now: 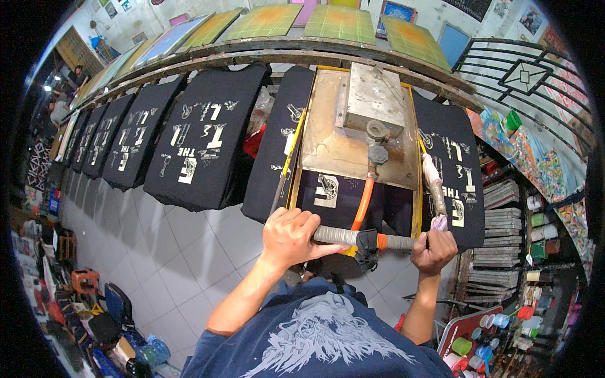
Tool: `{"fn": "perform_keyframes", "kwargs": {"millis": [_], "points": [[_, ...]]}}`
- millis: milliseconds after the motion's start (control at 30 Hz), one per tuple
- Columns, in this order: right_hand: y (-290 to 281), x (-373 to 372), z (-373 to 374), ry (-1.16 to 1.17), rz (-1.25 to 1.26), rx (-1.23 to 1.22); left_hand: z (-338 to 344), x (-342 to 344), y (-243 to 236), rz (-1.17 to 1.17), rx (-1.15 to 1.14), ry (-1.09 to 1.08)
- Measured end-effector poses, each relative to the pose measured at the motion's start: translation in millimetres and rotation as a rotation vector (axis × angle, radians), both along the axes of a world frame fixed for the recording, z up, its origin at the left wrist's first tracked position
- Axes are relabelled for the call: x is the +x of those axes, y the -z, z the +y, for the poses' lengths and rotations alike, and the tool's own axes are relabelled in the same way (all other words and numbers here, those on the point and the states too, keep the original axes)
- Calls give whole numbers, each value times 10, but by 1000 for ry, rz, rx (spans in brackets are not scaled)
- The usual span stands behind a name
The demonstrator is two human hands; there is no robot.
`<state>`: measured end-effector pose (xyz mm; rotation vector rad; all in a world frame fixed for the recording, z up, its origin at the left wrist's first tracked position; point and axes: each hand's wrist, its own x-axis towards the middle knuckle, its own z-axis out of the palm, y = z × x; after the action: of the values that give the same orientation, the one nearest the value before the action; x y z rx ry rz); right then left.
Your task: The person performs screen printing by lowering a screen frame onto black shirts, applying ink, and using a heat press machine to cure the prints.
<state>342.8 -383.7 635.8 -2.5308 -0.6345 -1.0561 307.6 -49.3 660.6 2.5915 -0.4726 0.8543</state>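
Observation:
A yellow-framed metal heater (328,148), which looks like a gas flash dryer, lies over black printed T-shirts in front of me. Across its near end runs a handle bar (334,235) wrapped in grey tape, with a black cloth (367,251) tied around it. My left hand (288,238) is closed at the bar's left end, thumb stretched along it. My right hand (435,252) closes around the right end, beside a wrapped side rod (433,179). An orange hose (363,205) rises from the bar to a valve (377,154). The hood hides part of the shirts beneath.
Several black shirts (201,135) with white prints lie on boards in a row to the left. Behind stands a rack of green screens (340,24). Right are stacked frames (495,242), a black metal railing (529,75) and cups (463,345). Clutter lies lower left.

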Motion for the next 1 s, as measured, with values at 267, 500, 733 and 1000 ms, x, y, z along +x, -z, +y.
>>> {"fn": "perform_keyframes", "kwargs": {"millis": [267,500,733,1000], "points": [[15,7,17,8,-39,4,14,-10,12,2,8,-5],[-12,12,42,4,-54,-5,20,-9,4,4,14,1],[15,15,36,31,-53,6,14,5,9,-11,4,14],[40,-15,37,62,-13,38,23,7,13,-8,-1,20]]}}
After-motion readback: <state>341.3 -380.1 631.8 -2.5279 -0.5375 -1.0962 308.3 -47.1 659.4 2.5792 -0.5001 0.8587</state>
